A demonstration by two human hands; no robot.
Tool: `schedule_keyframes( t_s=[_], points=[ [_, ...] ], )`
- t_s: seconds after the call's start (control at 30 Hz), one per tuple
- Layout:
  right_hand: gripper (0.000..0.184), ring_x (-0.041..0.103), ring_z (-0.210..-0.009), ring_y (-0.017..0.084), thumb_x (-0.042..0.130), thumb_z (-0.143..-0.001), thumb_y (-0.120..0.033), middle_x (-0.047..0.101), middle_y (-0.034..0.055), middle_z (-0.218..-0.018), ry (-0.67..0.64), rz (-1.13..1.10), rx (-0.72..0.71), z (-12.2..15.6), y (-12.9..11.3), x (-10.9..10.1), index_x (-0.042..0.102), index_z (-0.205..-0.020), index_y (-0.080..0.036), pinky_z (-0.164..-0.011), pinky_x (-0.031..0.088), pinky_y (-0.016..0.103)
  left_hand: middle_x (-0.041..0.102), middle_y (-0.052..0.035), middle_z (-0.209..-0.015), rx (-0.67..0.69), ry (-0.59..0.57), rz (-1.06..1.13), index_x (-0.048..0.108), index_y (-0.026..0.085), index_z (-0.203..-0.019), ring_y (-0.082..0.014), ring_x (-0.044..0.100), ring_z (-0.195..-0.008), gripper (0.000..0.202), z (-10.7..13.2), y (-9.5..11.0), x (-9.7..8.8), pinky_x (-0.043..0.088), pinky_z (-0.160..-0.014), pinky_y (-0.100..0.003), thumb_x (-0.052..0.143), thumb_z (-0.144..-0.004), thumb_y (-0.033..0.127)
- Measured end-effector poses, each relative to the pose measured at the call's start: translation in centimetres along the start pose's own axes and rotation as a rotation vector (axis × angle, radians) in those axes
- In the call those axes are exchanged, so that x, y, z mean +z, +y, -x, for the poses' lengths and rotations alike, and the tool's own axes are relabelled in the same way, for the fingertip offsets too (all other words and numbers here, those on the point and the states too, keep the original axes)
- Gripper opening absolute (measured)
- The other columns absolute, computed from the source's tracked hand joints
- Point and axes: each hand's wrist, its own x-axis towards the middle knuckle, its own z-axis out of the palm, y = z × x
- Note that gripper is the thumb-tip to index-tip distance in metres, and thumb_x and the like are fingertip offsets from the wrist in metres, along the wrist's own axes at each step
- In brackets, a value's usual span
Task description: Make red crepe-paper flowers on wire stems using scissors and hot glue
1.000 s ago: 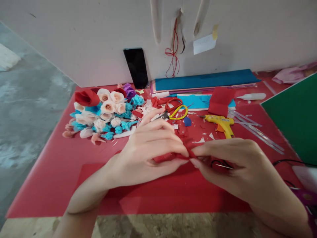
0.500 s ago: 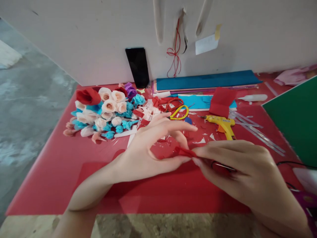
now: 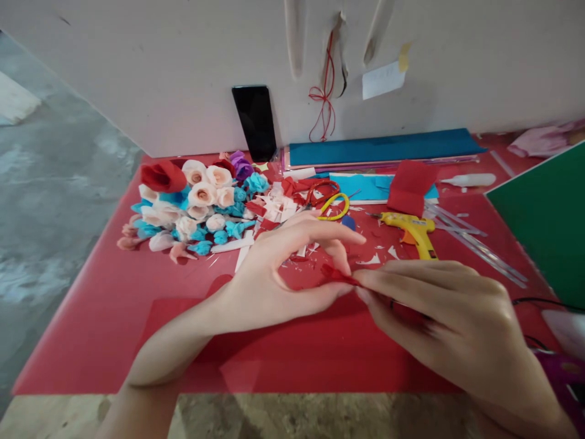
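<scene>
My left hand (image 3: pixel 278 268) and my right hand (image 3: pixel 439 311) meet over the red table (image 3: pixel 91 329). Between their fingertips sits a small piece of red crepe paper (image 3: pixel 336 275). The left thumb and middle finger pinch its left end, while the left index finger stretches out above it. The right thumb and fingers are closed on its right end, and the rest of the paper is hidden inside the right hand. A thin dark wire or stem shows under the right fingers.
A heap of paper roses (image 3: pixel 192 201) lies at the back left. Scissors (image 3: pixel 331 204), a yellow glue gun (image 3: pixel 411 228), glue sticks (image 3: pixel 475 244), blue and red paper sheets (image 3: pixel 379 149) and a phone (image 3: pixel 256 122) stand behind. A green board (image 3: pixel 543 225) is at right.
My left hand opened up from a closed wrap around the paper: its index finger lifted and stretched out, leaving a pinch. My right hand kept its hold and shifted slightly right.
</scene>
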Motion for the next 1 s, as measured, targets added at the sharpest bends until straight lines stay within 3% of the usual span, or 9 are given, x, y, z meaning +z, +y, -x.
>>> schedule_keyframes(
  t_s=[0.1,0.33,0.47,0.7,1.0],
  points=[
    [0.011,0.066,-0.068,0.012,0.055,-0.085,-0.012,0.068,-0.0011,-0.075,0.005,-0.009,0.015,-0.1,0.0,0.0,0.055,-0.088,-0.022,-0.055,0.049,0.019,0.067,-0.0022,-0.082,0.059,-0.004,-0.062,0.058,0.018,-0.108,-0.0141,0.061,-0.081,0.040,-0.1,0.0,-0.1,0.051,-0.076,-0.031,0.068,-0.071,0.007],
    [0.012,0.064,-0.063,0.010,0.058,-0.083,-0.012,0.066,-0.0043,-0.073,-0.011,-0.112,0.049,-0.2,0.0,-0.2,0.055,-0.084,-0.023,-0.054,0.050,0.017,0.068,-0.0039,-0.084,0.391,0.011,-0.357,0.060,0.016,-0.082,-0.0132,0.060,-0.081,0.014,-0.9,0.2,-0.6,0.049,-0.084,-0.034,0.070,-0.072,0.013],
    [0.013,0.064,-0.066,0.008,0.059,-0.083,-0.012,0.066,-0.0050,-0.077,-0.052,-0.163,0.066,-0.2,0.1,-0.5,0.056,-0.088,-0.024,-0.056,0.049,0.016,0.068,-0.0032,-0.086,0.404,-0.025,-0.468,0.062,0.019,-0.075,-0.0153,0.059,-0.083,0.010,-0.9,0.4,-0.9,0.049,-0.086,-0.035,0.072,-0.072,0.019],
    [0.013,0.064,-0.066,0.010,0.058,-0.082,-0.010,0.066,-0.0032,-0.076,-0.064,-0.158,0.035,-0.2,0.1,-1.0,0.055,-0.083,-0.023,-0.053,0.047,0.019,0.069,-0.0015,-0.091,0.418,-0.066,-0.583,0.065,0.023,-0.083,-0.0172,0.058,-0.089,0.012,-0.4,0.4,-1.4,0.049,-0.091,-0.037,0.070,-0.074,0.027],
    [0.012,0.063,-0.067,0.011,0.055,-0.084,-0.010,0.067,-0.0018,-0.078,-0.099,-0.130,0.020,-0.1,0.0,-1.2,0.056,-0.084,-0.022,-0.057,0.047,0.023,0.070,0.0049,-0.085,0.462,-0.063,-0.614,0.066,0.028,-0.079,-0.0146,0.059,-0.087,0.010,-0.5,0.2,-1.8,0.045,-0.099,-0.039,0.072,-0.072,0.023]
  ],
)
